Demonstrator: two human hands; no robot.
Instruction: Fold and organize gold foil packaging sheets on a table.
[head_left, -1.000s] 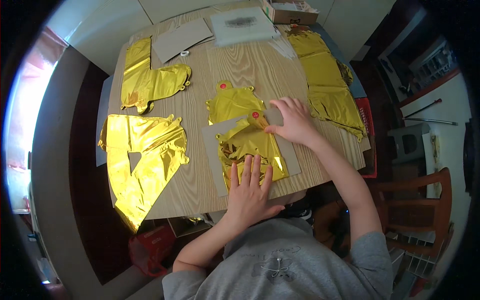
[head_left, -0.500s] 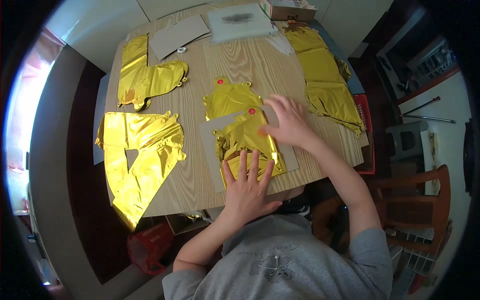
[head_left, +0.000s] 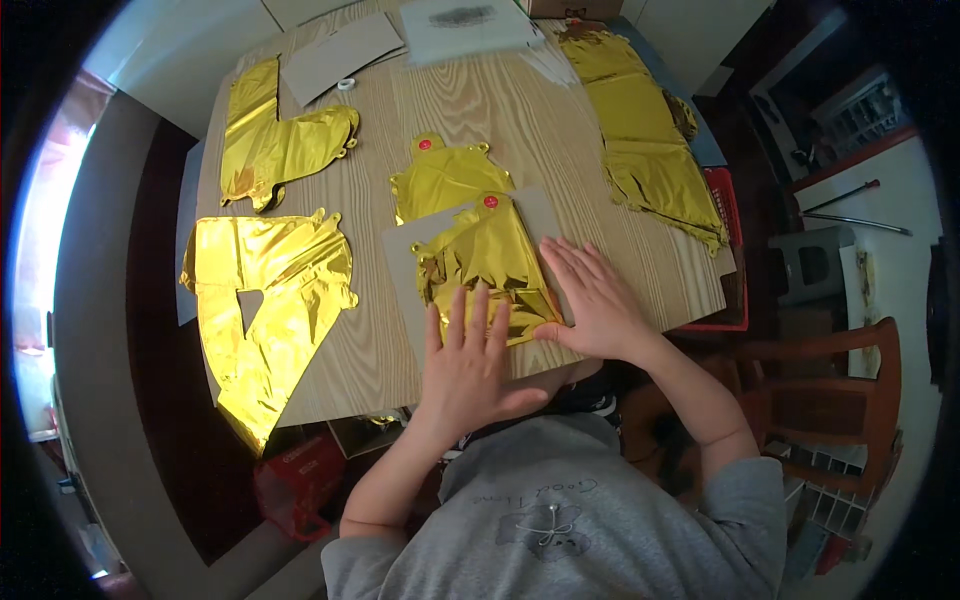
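Observation:
A folded gold foil balloon (head_left: pixel 478 250) with a red round sticker lies on a grey card (head_left: pixel 402 270) near the table's front edge. The spread fingers of my left hand (head_left: pixel 465 365) rest over its lower left part. My right hand (head_left: pixel 598 308) is open, palm down, with its thumb by the balloon's lower right corner and its fingers along the card's right side. Beyond the card lies another gold foil balloon (head_left: pixel 450 178), partly covered by the card. Two more flat foil balloons, an upper one (head_left: pixel 300 150) and a lower one (head_left: pixel 285 270), lie on the left.
Long gold foil (head_left: pixel 650 130) lies along the right side of the wooden table (head_left: pixel 380 350). At the back are grey cards (head_left: pixel 343 55), a white tape roll (head_left: pixel 346 84), clear plastic sheets (head_left: pixel 470 45) and a cardboard box (head_left: pixel 573 9). A wooden chair (head_left: pixel 868 400) stands at right.
My right hand has come down from the balloon's upper right to its lower right side. My left hand stays over the lower part, its fingers still spread. The view has shifted slightly.

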